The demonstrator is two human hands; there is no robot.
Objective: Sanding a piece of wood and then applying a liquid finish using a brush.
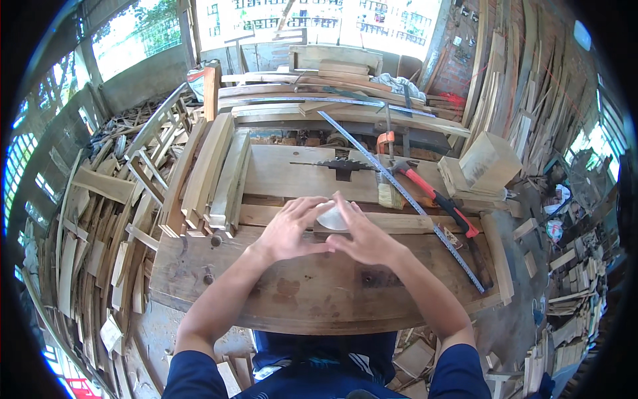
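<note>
Head view: 2 hands come together over the middle of the tabletop (319,306). The left hand (286,233) is spread wide, its thumb well away from its fingers; the right hand (365,241) is also wide and slants inward, so that thumbs and fingertips come close and frame a rough triangle. At the upper part of that frame shows a white rounded piece (330,219), partly covered by the right hand's fingers. I cannot tell whether fingertips press on it or whether it rests on the wood beneath.

If neither hand has a firm hold, the white rounded piece could slip or tip; loose contact would be the cause. A rightward sweep could knock the slanting blue ruler (420,211) or the red-and-black hammer (432,191) beside it. The dark toothed piece (342,169) beyond the fingertips could nick a hand reaching too far forward.

Stacked timbers (207,173) bound the left side; the ruler bounds the right. Most room for moving seems to lie between the wrists and the near edge, past which anything pushed would drop.
</note>
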